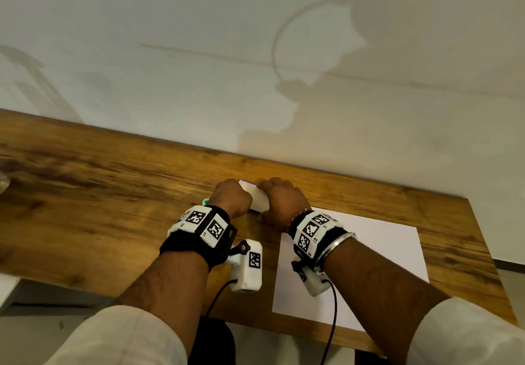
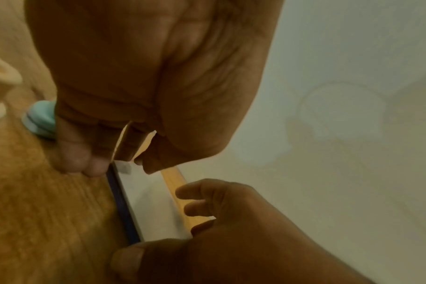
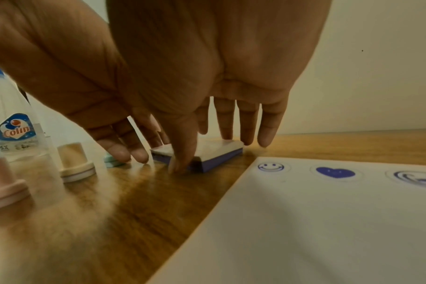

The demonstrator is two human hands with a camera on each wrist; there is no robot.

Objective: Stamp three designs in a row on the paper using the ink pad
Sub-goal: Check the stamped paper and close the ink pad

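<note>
An ink pad with a white lid and blue base lies on the wooden table, near the wall. My left hand pinches its left end, with the fingertips down at the table and the thumb on the lid. My right hand holds its right end, thumb on the near side and fingers over the far edge. The white paper lies to the right. It bears a row of blue prints: a smiley, a heart and a third round face.
A teal stamp stands just left of the ink pad, against my left hand. A cream stamp, a pink stamp and a clear Colin bottle stand further left. The table ends at the wall behind the pad.
</note>
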